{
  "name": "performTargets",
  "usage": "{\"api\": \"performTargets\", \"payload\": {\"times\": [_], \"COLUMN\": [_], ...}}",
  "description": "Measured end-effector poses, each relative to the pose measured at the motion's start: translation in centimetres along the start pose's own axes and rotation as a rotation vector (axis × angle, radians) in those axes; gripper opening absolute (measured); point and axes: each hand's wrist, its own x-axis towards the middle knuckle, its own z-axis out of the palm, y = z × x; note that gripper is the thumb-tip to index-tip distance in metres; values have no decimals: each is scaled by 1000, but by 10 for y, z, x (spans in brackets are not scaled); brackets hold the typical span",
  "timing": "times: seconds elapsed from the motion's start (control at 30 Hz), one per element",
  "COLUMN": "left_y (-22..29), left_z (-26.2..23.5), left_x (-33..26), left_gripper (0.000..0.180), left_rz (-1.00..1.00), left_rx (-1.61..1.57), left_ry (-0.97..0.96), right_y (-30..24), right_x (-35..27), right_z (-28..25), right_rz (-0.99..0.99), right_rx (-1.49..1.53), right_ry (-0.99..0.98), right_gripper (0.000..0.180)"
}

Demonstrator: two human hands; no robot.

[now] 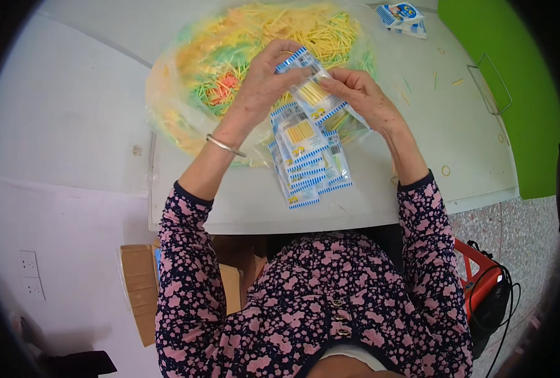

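Beneath left hand (264, 79) and right hand (368, 101): white table (229, 211) | well left of hands, lower down: pale wall (72, 233), socket plate (31, 274) | right of hands: bright green panel (519, 126), wire loop (497, 77) against it | below right hand, outward: speckled grey floor (513, 233), red frame (487, 277), kind unclear to me | light soft, even

The held packet (312, 94) is glossy, clear plastic film; the bag (173, 107), thin crinkled plastic. The bangle (226, 146) is shiny metal, the table (374, 198) smooth, the sleeves (185, 252) matt cloth.
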Motion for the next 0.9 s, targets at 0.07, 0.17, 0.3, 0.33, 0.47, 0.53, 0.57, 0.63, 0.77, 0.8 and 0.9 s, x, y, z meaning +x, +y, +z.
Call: {"api": "performTargets", "payload": {"times": [0.07, 0.17, 0.3, 0.33, 0.47, 0.53, 0.57, 0.63, 0.77, 0.8, 0.9], "left_y": [-3, -19, -45, -50, -34, -43, -46, -53, -67, -68, -62], "left_z": [-8, -14, -14, -14, -7, -6, -5, 3, 22, 26, 33], "left_x": [-9, -32, -57, -63, -109, -142, -153, -163, -151, -146, -139], "left_gripper": [39, 39, 40, 41, 30, 27, 25, 26, 35, 40, 52], "left_rz": [-24, -119, 116, 331, 140, 7, -132, -254, -317, -284, -371], "left_rx": [62, 119, 603, 888, 650, 580, 509, 456, 98, -41, -102], "left_ry": [3, -32, 13, 92, 221, 187, 153, 142, 227, 285, 264], "right_y": [-4, 0, 15, 19, 31, 37, 39, 36, 43, 45, 54], "right_x": [-11, -33, -54, -59, -67, -65, -64, -60, -55, -55, -60], "right_z": [-9, -13, 5, 15, 31, 36, 39, 45, 60, 65, 73], "right_rz": [8, 121, 134, 111, 113, 150, 191, 217, 196, 192, 95], "right_rx": [-157, -249, -763, -782, -825, -752, -676, -665, -683, -686, -672], "right_ry": [-26, -100, -69, 9, 151, 195, 233, 240, 281, 279, 301], "right_gripper": [25, 32, 40, 42, 46, 48, 49, 51, 59, 59, 54]}}
